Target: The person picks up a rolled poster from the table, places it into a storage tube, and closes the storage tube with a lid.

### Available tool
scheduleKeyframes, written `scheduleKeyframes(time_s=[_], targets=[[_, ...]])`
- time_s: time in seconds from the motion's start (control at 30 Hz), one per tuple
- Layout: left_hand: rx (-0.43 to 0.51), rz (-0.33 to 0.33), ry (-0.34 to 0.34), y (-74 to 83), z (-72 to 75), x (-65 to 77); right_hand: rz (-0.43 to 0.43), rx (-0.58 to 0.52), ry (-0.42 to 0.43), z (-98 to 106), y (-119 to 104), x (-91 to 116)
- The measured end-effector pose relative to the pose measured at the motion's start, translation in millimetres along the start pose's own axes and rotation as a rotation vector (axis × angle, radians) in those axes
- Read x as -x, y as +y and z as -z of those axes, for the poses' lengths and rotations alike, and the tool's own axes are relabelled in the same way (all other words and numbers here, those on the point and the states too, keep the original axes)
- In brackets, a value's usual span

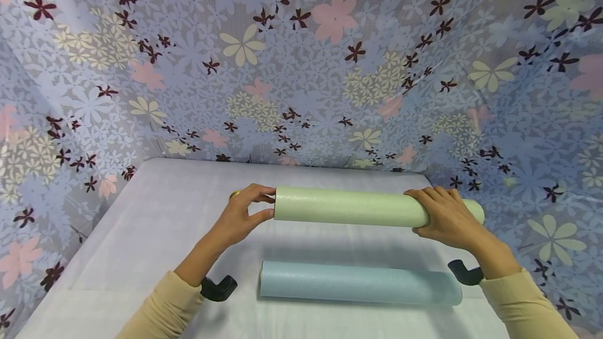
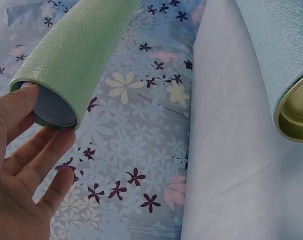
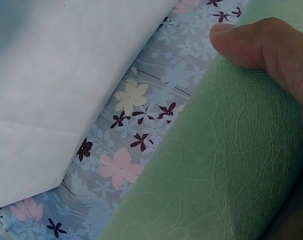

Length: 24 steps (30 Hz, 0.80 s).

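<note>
A pale green roll of textured sheet [image 1: 348, 207], hollow at its end, is held level above the white-covered table. My right hand [image 1: 445, 216] grips it from above near its right end, thumb along the near side. At the left end, my left hand [image 1: 245, 216] has its thumb and fingertips at the rim; in the left wrist view the left hand [image 2: 26, 165] holds that rim with the little finger apart. Below and nearer lies a light blue roll [image 1: 358, 284] on the table, untouched. Its open end [image 2: 296, 112] shows a gold-coloured inside.
The white-covered table [image 1: 188, 182] ends at a flower-patterned cloth [image 1: 301, 67] that hangs behind and at both sides. A small gold curved thing [image 1: 235, 194] shows behind the left hand. Black wrist mounts [image 1: 219, 288] stick out from both wrists, near the blue roll's ends.
</note>
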<state>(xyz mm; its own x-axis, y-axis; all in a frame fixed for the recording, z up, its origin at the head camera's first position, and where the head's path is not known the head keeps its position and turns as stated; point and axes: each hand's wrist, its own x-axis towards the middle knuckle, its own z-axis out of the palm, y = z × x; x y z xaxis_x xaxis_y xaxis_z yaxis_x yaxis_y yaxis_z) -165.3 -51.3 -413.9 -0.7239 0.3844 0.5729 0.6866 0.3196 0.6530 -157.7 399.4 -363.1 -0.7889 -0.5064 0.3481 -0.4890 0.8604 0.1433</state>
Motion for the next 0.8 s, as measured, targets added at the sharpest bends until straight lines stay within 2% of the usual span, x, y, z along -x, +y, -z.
scheduleKeyframes(time_s=[0.23, 0.37, 0.63, 0.8], targets=[[0.001, 0.022, -0.004, 0.8, 0.6, 1.3, 0.005, 0.009, 0.007, -1.5, 1.7, 2.3], [-0.007, 0.047, 0.028, -1.1, 6.0, 2.1, 0.006, 0.009, 0.011, -2.4, 2.6, 2.9], [-0.088, 0.168, 0.1, -8.0, 23.4, 3.3, 0.005, 0.011, 0.021, -4.0, 5.3, 4.8], [-0.119, 0.247, 0.125, -20.5, 28.3, 1.7, 0.0, 0.01, 0.02, -5.7, 6.3, 4.8]])
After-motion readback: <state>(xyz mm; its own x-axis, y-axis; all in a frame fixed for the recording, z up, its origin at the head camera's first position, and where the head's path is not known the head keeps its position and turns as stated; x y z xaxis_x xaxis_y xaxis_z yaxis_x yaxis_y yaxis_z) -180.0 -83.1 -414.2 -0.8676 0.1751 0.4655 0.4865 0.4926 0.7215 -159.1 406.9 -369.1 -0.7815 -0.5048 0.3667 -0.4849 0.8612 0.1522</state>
